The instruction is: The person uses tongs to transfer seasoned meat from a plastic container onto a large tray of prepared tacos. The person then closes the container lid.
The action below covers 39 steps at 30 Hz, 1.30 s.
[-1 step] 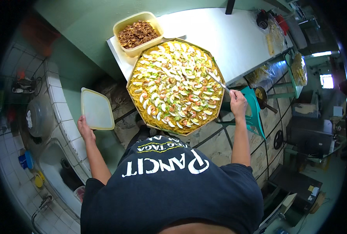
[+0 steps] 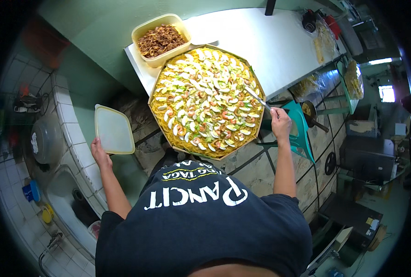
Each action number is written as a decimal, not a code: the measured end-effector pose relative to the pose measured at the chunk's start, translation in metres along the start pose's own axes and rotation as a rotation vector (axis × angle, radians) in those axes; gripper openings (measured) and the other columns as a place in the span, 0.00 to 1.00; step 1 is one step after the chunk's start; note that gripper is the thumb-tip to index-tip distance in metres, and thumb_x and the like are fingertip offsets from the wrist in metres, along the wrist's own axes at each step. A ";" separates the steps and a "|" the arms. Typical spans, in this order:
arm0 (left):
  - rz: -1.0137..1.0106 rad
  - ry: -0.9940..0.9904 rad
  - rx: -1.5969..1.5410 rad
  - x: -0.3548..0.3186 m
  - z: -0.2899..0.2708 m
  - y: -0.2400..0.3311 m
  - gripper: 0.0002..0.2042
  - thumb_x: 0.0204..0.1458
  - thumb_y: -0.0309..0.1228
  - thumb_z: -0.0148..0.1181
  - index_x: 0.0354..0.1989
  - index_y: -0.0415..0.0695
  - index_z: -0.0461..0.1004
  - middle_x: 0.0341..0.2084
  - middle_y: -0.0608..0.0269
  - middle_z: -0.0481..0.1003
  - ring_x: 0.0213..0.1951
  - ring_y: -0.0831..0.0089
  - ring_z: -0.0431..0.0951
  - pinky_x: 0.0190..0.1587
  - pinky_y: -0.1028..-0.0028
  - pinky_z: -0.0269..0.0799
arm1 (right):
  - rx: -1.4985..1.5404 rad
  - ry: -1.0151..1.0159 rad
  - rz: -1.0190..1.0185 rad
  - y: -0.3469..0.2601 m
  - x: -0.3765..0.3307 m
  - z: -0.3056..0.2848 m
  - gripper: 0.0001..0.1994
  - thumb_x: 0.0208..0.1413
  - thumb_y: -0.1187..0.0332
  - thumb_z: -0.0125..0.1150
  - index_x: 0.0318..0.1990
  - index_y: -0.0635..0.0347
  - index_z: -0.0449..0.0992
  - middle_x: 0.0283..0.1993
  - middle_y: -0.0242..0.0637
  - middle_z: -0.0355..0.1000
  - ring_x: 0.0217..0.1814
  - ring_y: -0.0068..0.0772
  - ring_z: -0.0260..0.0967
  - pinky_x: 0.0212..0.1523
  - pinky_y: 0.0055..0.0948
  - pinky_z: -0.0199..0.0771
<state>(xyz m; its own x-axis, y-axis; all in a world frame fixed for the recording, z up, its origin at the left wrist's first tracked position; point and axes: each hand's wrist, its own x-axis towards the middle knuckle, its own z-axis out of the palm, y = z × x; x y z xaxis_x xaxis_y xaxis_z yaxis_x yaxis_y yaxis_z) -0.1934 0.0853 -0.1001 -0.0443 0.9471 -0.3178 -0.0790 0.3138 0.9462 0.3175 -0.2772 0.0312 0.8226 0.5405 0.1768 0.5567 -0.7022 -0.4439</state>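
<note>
A large octagonal tray [image 2: 151, 107] holds noodles [image 2: 161, 113] topped with egg slices, shrimp and green bits. My right hand [image 2: 280, 123] is closed round one end of a long, thin metal utensil [image 2: 257, 96]. Its far end lies over the right part of the noodles; its exact kind is not clear. Off to the left, my left hand [image 2: 101, 154] grips a pale, rounded-square plastic lid [image 2: 115, 129] by its near left edge. Beyond the tray's far left side, a yellowish plastic tub [image 2: 186, 28] contains brown crispy bits [image 2: 162, 41].
A white table [image 2: 242, 32] extends behind and right of the tray. A green plastic stool [image 2: 298, 122] and a pan [image 2: 309, 111] stand near my right forearm. To the left runs a white-tiled counter edge [image 2: 71, 120] with a sink [image 2: 60, 180] and a metal basin [image 2: 43, 138].
The whole scene has shifted very slightly in the picture. Both hands keep their holds on the lid and the utensil.
</note>
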 end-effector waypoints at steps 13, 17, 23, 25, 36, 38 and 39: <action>0.039 -0.104 -0.074 0.006 0.023 0.004 0.11 0.60 0.36 0.52 0.44 0.42 0.66 0.40 0.60 0.71 0.44 0.71 0.72 0.47 0.72 0.69 | -0.066 -0.042 -0.085 -0.008 -0.006 0.019 0.08 0.57 0.63 0.53 0.36 0.54 0.77 0.34 0.37 0.72 0.34 0.47 0.72 0.35 0.41 0.70; 0.027 -0.067 -0.069 0.003 0.015 0.002 0.11 0.60 0.36 0.52 0.44 0.42 0.65 0.40 0.60 0.71 0.44 0.71 0.72 0.47 0.72 0.69 | 0.064 0.057 -0.163 -0.026 0.023 0.008 0.10 0.59 0.64 0.52 0.36 0.59 0.77 0.31 0.40 0.72 0.33 0.47 0.71 0.34 0.39 0.69; 0.025 0.008 -0.062 0.003 0.006 0.004 0.12 0.60 0.36 0.52 0.45 0.42 0.65 0.39 0.60 0.71 0.42 0.72 0.72 0.46 0.72 0.70 | 0.315 0.090 -0.371 -0.122 0.105 0.065 0.11 0.59 0.61 0.53 0.40 0.56 0.78 0.35 0.41 0.75 0.36 0.43 0.73 0.37 0.35 0.71; 0.020 0.003 -0.080 0.003 0.008 0.004 0.12 0.60 0.36 0.52 0.45 0.42 0.66 0.38 0.61 0.72 0.41 0.72 0.73 0.45 0.72 0.70 | 0.098 -0.099 -0.339 -0.161 0.135 0.096 0.12 0.60 0.59 0.50 0.46 0.50 0.76 0.36 0.42 0.75 0.37 0.43 0.74 0.39 0.37 0.72; -0.049 0.067 -0.101 0.017 -0.007 -0.009 0.11 0.59 0.36 0.53 0.43 0.42 0.68 0.38 0.64 0.71 0.44 0.74 0.69 0.49 0.74 0.63 | 0.121 -0.595 -0.468 -0.246 0.269 0.280 0.16 0.55 0.56 0.45 0.34 0.52 0.79 0.33 0.42 0.76 0.36 0.40 0.73 0.40 0.39 0.70; -0.047 0.111 -0.103 0.020 -0.014 -0.013 0.11 0.59 0.36 0.53 0.43 0.42 0.68 0.39 0.64 0.71 0.44 0.74 0.68 0.50 0.74 0.62 | 0.018 -0.438 -0.605 -0.239 0.285 0.275 0.17 0.56 0.54 0.46 0.33 0.52 0.79 0.32 0.41 0.75 0.36 0.39 0.71 0.40 0.37 0.68; -0.046 0.130 -0.107 0.023 -0.017 -0.014 0.11 0.59 0.36 0.53 0.43 0.42 0.68 0.39 0.64 0.71 0.44 0.74 0.68 0.51 0.74 0.62 | 0.105 -0.445 -0.519 -0.240 0.292 0.267 0.17 0.57 0.53 0.47 0.33 0.52 0.78 0.32 0.42 0.75 0.37 0.40 0.71 0.41 0.37 0.69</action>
<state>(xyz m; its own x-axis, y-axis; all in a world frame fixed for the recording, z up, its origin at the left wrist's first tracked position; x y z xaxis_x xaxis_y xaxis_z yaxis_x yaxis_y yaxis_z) -0.2106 0.1011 -0.1220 -0.1664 0.9130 -0.3724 -0.1895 0.3411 0.9208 0.3934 0.1732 -0.0449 0.3148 0.9489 0.0222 0.8331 -0.2651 -0.4855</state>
